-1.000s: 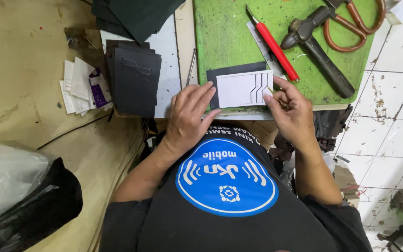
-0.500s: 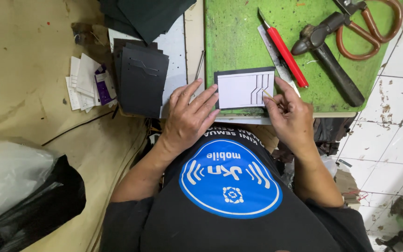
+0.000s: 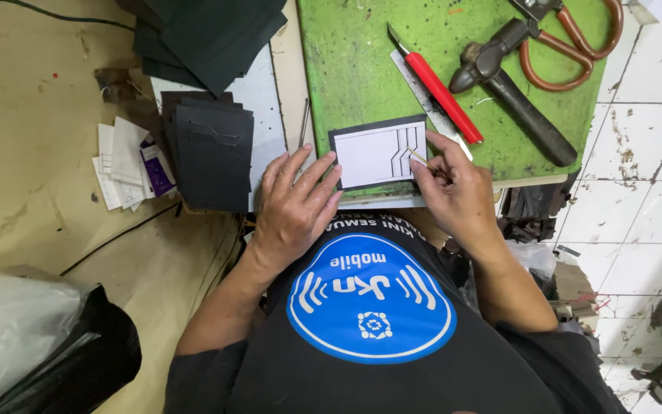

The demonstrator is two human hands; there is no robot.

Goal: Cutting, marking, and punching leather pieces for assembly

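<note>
A white card template (image 3: 377,156) with several stepped lines lies on a black rectangular piece (image 3: 334,141) at the near edge of the green cutting mat (image 3: 354,69). My left hand (image 3: 294,207) lies flat, its fingertips pressing the left edge of the template. My right hand (image 3: 453,192) pinches a thin pale stick-like tool (image 3: 420,159), whose tip rests on the template's right edge by the lines.
On the mat lie a red-handled knife (image 3: 440,90), a metal ruler (image 3: 423,93), a black hammer (image 3: 511,84) and brown-handled scissors (image 3: 572,42). A stack of black pieces (image 3: 212,153) and white cards (image 3: 120,161) sit left. A black bag (image 3: 63,360) is at lower left.
My right hand has shifted from gripping the template's right edge to touching a thin tool to it. My left hand stays pressed on the left edge. The view has moved slightly.
</note>
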